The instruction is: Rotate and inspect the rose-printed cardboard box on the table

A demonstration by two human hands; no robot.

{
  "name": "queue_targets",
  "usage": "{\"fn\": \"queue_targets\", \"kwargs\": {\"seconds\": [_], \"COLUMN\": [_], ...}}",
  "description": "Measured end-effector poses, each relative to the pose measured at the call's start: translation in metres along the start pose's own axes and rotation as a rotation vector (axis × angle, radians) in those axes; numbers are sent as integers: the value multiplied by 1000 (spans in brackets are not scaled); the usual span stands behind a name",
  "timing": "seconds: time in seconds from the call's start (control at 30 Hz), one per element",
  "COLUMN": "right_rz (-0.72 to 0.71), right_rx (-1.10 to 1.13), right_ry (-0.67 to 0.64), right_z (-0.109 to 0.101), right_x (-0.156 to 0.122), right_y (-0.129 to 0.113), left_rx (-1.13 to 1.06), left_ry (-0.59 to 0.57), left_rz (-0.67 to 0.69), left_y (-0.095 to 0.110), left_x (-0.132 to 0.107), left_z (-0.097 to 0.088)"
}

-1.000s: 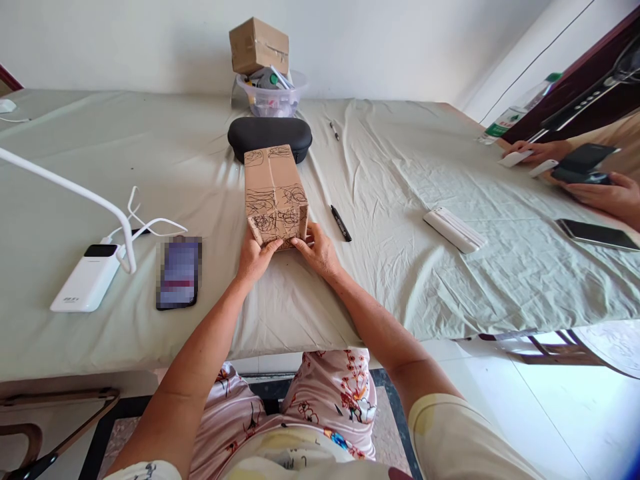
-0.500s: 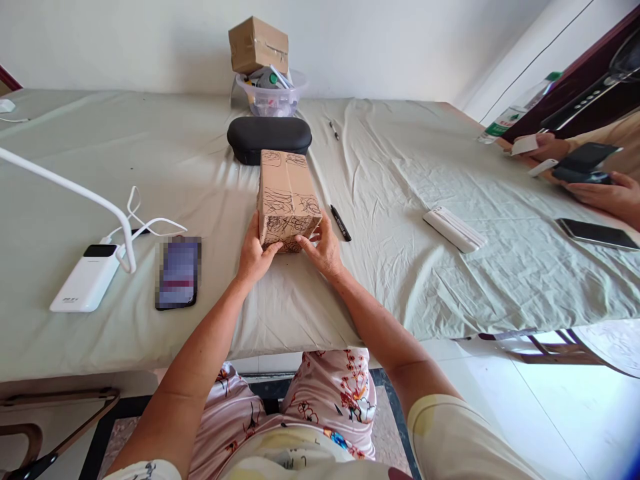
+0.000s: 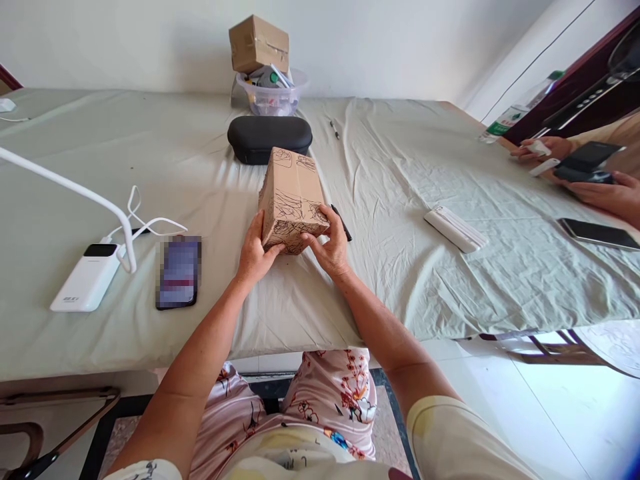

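Note:
Between my two hands is a cardboard box (image 3: pixel 296 193) with black scribbles on its top and sides. It is turned and tilted a little, and whether it touches the table I cannot tell. My left hand (image 3: pixel 255 250) grips its near left corner, thumb on the front face. On the near right, my right hand (image 3: pixel 327 243) holds the other side, its thumb also on the front. A black marker (image 3: pixel 344 225) lies just right of the box, partly hidden by the box and my right hand.
Behind the box are a black case (image 3: pixel 270 139) and a plastic basket (image 3: pixel 274 100) with another carton (image 3: pixel 259 45) on it. A phone (image 3: pixel 177 273) and power bank (image 3: pixel 86 277) lie left. At right are a white pouch (image 3: pixel 455 229) and another person's hands (image 3: pixel 600 190) with a dark device.
The scribbled box has turned and tipped, its far end swinging right. My right hand has shifted slightly right with it, and the box now covers part of the marker.

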State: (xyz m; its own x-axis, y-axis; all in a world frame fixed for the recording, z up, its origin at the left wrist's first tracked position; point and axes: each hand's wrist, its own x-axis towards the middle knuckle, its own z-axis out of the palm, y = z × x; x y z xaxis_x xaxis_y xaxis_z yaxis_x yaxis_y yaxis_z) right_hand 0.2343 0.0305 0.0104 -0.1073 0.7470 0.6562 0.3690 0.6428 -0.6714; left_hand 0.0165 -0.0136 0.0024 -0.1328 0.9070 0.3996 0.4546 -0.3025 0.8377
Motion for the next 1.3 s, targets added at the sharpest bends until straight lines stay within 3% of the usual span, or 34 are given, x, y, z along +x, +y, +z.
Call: {"fn": "queue_targets", "kwargs": {"seconds": [0.23, 0.43, 0.6, 0.8, 1.0, 1.13, 1.3], "right_rz": [54, 168, 203, 108, 129, 143, 177], "right_rx": [126, 319, 195, -40, -69, -77, -66], "right_ry": [73, 85, 60, 51, -45, -106, -174], "right_z": [9, 18, 11, 3, 6, 5, 6], "right_x": [-2, -3, -2, 1, -1, -2, -4], "right_y": [11, 18, 12, 6, 8, 5, -2], "left_rx": [9, -252, -278, -256, -250, -156, -246], "left_ry": [114, 171, 218, 261, 319, 284, 273], "left_rz": [-28, -178, -142, -66, -74, -91, -1], "left_y": [0, -9, -12, -1, 2, 4, 10], "left_x": [-2, 1, 3, 3, 3, 4, 5], "left_z": [0, 3, 5, 1, -1, -7, -8]}}
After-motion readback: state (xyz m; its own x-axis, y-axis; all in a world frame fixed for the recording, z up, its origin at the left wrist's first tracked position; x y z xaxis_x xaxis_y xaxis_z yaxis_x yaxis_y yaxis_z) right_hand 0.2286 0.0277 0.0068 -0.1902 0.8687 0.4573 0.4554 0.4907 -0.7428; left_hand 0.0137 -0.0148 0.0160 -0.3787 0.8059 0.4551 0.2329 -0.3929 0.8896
